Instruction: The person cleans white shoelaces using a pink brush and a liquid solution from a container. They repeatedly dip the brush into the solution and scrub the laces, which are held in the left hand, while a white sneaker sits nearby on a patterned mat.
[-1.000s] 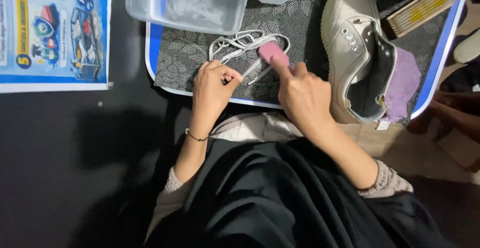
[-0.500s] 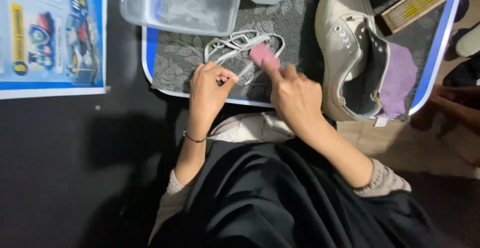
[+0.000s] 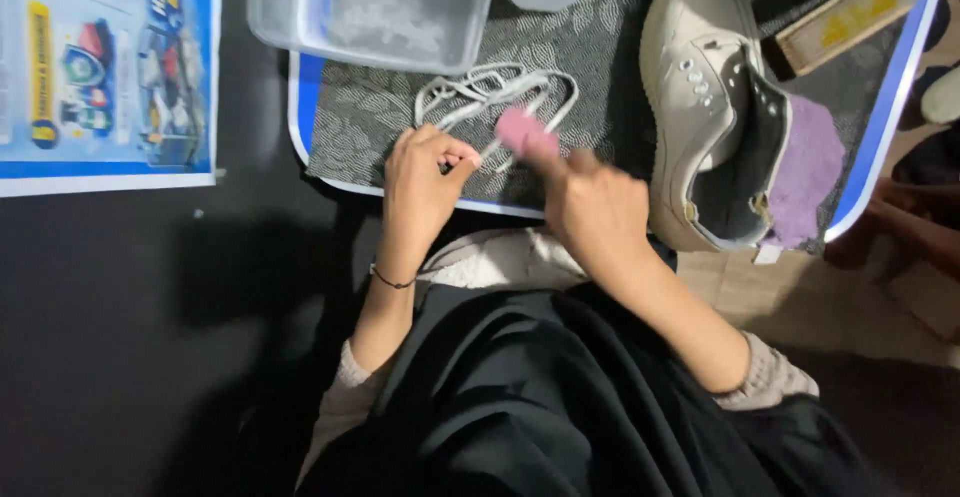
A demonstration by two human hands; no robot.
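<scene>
Two hands work over a white lace (image 3: pixel 495 92) that lies looped on a grey patterned mat (image 3: pixel 600 57). The left hand (image 3: pixel 420 182) pinches one strand of the lace between thumb and fingertips, holding it down near the mat's front edge. The right hand (image 3: pixel 590 207) is closed around a small pink brush (image 3: pixel 525 132), whose pink head sits on or just above the same strand, close beside the left fingertips; motion blur makes the contact hard to judge. The rest of the lace trails away in loose loops toward a clear tub (image 3: pixel 375 7) at the mat's far side.

To the right stands a pale shoe (image 3: pixel 700 87) with no lace in its eyelets and a purple cloth (image 3: pixel 805 172) tucked into its opening.

Judging by this, the step in hand is scrubbing the lace, a short stretch at a time. A next move would call for the left pinch to keep the strand taut and flat while the brush strokes along it, then for feeding a fresh length of lace under the bristles without tangling the loops.
</scene>
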